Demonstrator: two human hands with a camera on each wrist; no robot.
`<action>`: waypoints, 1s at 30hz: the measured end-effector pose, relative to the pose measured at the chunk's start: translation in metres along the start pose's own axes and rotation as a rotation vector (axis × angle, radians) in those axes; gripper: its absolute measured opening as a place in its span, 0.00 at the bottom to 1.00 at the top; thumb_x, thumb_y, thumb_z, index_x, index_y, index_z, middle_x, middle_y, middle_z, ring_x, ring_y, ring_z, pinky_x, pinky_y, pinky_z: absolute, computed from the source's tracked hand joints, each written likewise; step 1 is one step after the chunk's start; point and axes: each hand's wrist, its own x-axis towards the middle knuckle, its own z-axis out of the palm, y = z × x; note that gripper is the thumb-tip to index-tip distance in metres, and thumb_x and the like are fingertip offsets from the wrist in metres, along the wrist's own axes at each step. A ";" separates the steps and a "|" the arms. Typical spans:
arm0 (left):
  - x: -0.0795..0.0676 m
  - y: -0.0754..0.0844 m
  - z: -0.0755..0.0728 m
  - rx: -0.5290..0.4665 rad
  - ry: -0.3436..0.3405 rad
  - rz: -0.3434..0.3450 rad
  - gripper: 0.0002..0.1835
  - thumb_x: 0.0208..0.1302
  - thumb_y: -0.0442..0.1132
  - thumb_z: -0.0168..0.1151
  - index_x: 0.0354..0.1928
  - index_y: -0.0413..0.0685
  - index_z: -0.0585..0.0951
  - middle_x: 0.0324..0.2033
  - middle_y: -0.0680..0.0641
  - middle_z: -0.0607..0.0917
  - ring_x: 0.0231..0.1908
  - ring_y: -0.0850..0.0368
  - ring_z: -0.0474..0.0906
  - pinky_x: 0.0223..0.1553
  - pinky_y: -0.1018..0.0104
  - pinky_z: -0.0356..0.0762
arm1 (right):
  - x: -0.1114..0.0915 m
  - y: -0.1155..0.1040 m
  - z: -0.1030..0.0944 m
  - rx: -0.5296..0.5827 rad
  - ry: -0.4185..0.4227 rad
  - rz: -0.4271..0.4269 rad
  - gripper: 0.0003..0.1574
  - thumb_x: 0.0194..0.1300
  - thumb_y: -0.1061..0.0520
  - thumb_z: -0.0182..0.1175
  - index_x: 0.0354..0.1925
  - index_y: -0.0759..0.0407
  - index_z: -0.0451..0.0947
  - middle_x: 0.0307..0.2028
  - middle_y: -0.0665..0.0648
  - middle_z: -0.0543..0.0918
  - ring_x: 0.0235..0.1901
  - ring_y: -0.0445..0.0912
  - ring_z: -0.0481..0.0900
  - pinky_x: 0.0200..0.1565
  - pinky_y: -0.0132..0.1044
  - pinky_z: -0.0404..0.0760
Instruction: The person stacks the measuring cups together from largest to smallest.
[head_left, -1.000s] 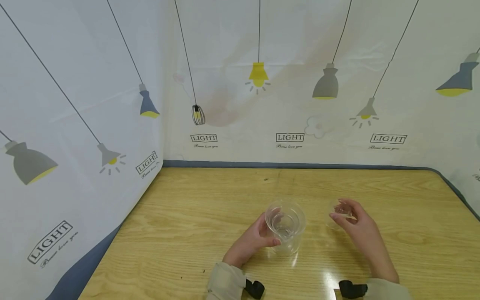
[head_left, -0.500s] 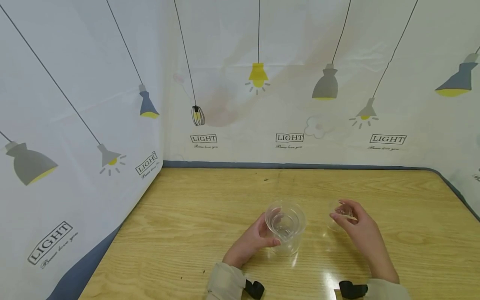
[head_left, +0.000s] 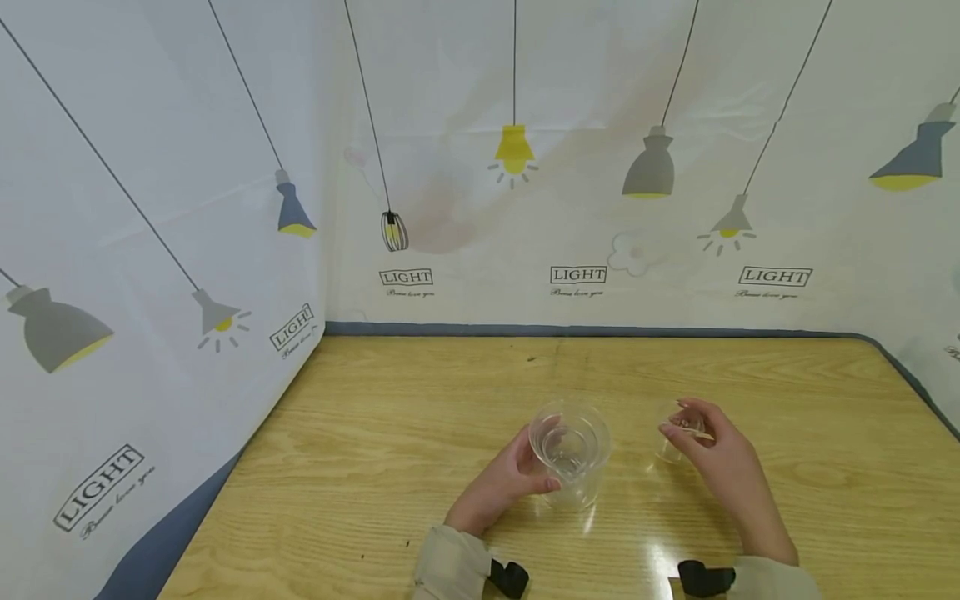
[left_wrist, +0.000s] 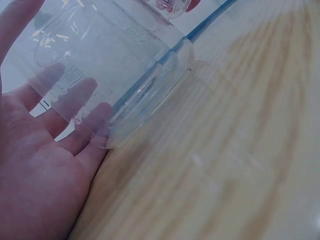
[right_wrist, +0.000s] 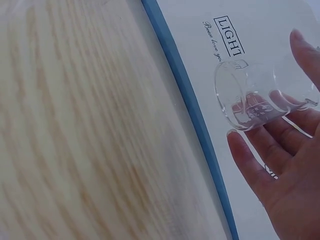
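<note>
My left hand point(head_left: 504, 482) grips a large clear cup point(head_left: 588, 471) from its left side, thumb in front and fingers behind. The cup is upright, its wide round rim facing up. In the left wrist view the fingers show through the cup's wall point(left_wrist: 112, 55), its base close over the table. To the right, my right hand point(head_left: 726, 460) holds a small clear beaker point(head_left: 670, 448) by its upper part between thumb and fingers. Printed marks show on the beaker's side point(right_wrist: 257, 107) in the right wrist view, and its base is close above the table there.
A light wood-grain table point(head_left: 375, 433) lies under both hands. White sheeting point(head_left: 465, 250) printed with lamps stands along its back and left, with a blue strip point(head_left: 450, 329) at the foot. Black wrist mounts point(head_left: 510, 577) sit by the sleeves.
The small beaker in my right hand shifts very slightly, its lower part showing more. My left hand and the large cup stay where they were.
</note>
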 end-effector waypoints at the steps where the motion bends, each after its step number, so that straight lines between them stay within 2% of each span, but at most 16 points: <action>1: 0.000 0.000 0.000 0.000 0.000 0.000 0.40 0.52 0.39 0.66 0.66 0.54 0.56 0.63 0.49 0.62 0.64 0.49 0.53 0.60 0.64 0.54 | 0.000 0.000 0.000 -0.002 0.000 -0.001 0.40 0.60 0.36 0.51 0.64 0.53 0.57 0.49 0.57 0.71 0.53 0.53 0.66 0.49 0.51 0.68; 13: 0.001 0.001 0.000 -0.001 -0.011 0.005 0.42 0.51 0.42 0.66 0.67 0.51 0.55 0.63 0.47 0.62 0.64 0.48 0.52 0.60 0.63 0.54 | 0.001 0.001 0.001 -0.016 0.005 0.011 0.41 0.59 0.36 0.51 0.64 0.55 0.57 0.48 0.56 0.72 0.52 0.53 0.66 0.49 0.50 0.69; 22: 0.001 0.000 0.000 0.007 -0.009 0.000 0.43 0.51 0.43 0.66 0.67 0.51 0.55 0.63 0.45 0.61 0.64 0.47 0.53 0.60 0.63 0.54 | 0.001 0.002 0.001 -0.013 -0.009 0.016 0.43 0.58 0.35 0.52 0.64 0.55 0.56 0.51 0.60 0.71 0.54 0.56 0.65 0.50 0.52 0.68; 30: 0.000 0.001 0.000 0.014 -0.010 0.006 0.43 0.51 0.42 0.66 0.67 0.50 0.54 0.64 0.42 0.59 0.64 0.46 0.52 0.60 0.62 0.54 | 0.002 0.001 0.002 -0.022 -0.007 0.015 0.43 0.58 0.35 0.52 0.64 0.55 0.57 0.50 0.60 0.71 0.53 0.55 0.66 0.49 0.51 0.68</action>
